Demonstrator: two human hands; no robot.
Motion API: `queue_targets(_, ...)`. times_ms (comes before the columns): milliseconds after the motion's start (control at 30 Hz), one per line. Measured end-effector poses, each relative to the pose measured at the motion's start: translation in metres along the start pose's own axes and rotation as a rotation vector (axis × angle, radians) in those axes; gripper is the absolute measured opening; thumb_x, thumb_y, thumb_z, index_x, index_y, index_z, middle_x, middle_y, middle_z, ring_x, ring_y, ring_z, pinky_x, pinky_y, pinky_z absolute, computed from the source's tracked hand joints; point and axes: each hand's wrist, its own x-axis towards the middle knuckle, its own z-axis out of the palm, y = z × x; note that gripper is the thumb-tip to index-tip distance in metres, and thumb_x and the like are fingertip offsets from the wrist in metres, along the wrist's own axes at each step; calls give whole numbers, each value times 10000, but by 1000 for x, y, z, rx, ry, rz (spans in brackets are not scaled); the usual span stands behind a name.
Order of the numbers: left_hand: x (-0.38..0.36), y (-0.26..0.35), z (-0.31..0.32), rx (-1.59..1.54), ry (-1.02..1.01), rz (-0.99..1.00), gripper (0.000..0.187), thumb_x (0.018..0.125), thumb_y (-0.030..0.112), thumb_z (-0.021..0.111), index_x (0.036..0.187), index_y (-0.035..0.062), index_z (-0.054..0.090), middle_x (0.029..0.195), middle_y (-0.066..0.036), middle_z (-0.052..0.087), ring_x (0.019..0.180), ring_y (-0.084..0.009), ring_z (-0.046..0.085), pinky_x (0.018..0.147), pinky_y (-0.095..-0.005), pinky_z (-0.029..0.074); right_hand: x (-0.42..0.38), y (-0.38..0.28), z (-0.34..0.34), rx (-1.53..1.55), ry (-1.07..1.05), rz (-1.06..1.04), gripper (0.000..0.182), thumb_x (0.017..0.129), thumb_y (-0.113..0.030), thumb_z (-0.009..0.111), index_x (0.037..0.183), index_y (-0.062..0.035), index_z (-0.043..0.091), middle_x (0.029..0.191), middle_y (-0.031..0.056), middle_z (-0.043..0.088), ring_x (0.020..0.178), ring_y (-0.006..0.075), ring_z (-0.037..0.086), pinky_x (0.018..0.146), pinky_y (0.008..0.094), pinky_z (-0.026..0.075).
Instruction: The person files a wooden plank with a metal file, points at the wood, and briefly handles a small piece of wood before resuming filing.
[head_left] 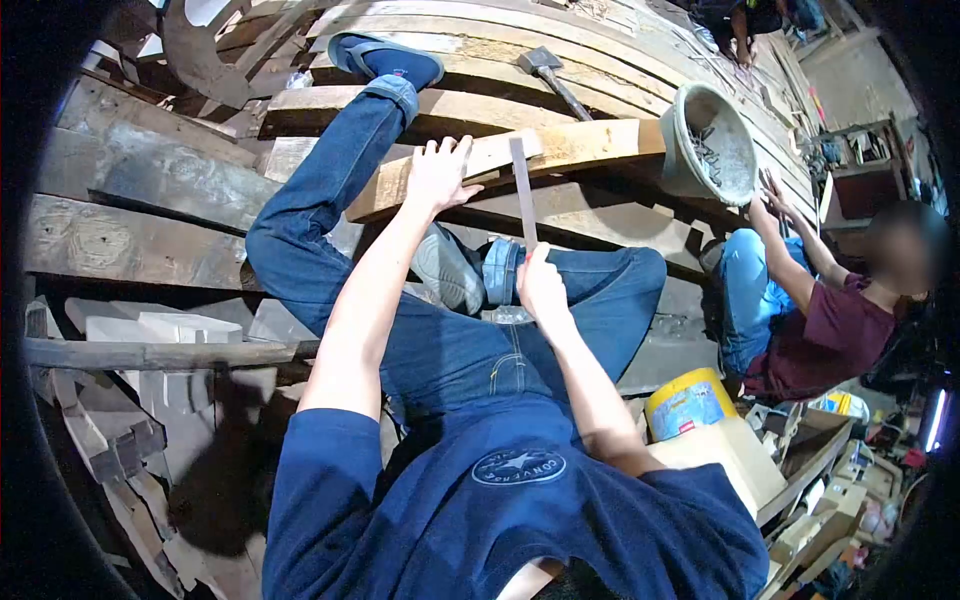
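Note:
My left hand (438, 175) holds a short pale piece of wood (505, 152) down on a wooden beam (600, 142), its fingers over the top and the thumb toward me. In my right hand (542, 287) is a long flat metal file (525, 195), with the fingers closed round its handle end. The far end of the file lies against the right end of the pale piece. My palm hides most of the handle.
A grey bucket (712, 145) with dark metal bits stands at the beam's right end. Beyond the beam lies a hammer (550, 80) on planks. A co-worker (820, 320) sits at right, hands near the bucket. A yellow tub (690, 403) is near my right elbow.

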Motion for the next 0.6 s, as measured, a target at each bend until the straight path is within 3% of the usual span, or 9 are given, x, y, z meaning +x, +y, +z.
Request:
queue_targets(33,-1,-2,4,-18,37,7,977,705,623,831,1484,142,491,1229,-109,602,1095,-316,596,949,-474,481,-6,-3,-2,59,39,-6,333,1004,-239,537,1203,-10,401,846,341,683,805,518,700,726,602,576)
queue_targets(267,0,-2,4,1,32,20,948,691,535,863,1463,125,494,1214,-109,613,1078,-317,615,944,-474,504,84,-46,-1,38,190,-167,312,997,-193,511,1183,42,420,787,306,691,761,506,705,655,573,587)
queue_targets(367,-1,0,3,-26,17,10,945,683,503,874,1461,126,492,1223,-114,617,1100,-320,619,960,-482,503,81,-41,6,31,177,-154,310,998,-203,515,1183,24,412,789,312,689,762,506,706,666,582,587)
queue_targets(467,-2,-1,1,-32,2,-6,955,675,487,884,1453,97,492,1244,-118,619,1115,-324,617,985,-491,491,27,-25,13,3,99,-115,281,1000,-212,515,1154,-5,405,781,316,686,764,504,707,667,591,585)
queue_targets(533,0,-1,2,-43,4,-10,962,671,482,888,1448,76,493,1248,-118,619,1121,-326,617,994,-493,486,0,-35,4,-24,-51,-33,393,1030,-202,448,1316,62,398,877,313,713,825,481,726,734,563,598)
queue_targets(600,1,-2,7,-41,14,-5,969,654,474,895,1433,53,504,1239,-117,624,1122,-321,618,994,-476,492,14,-36,8,33,-53,-45,420,1031,-207,453,1334,72,371,881,310,713,820,486,722,746,568,597)
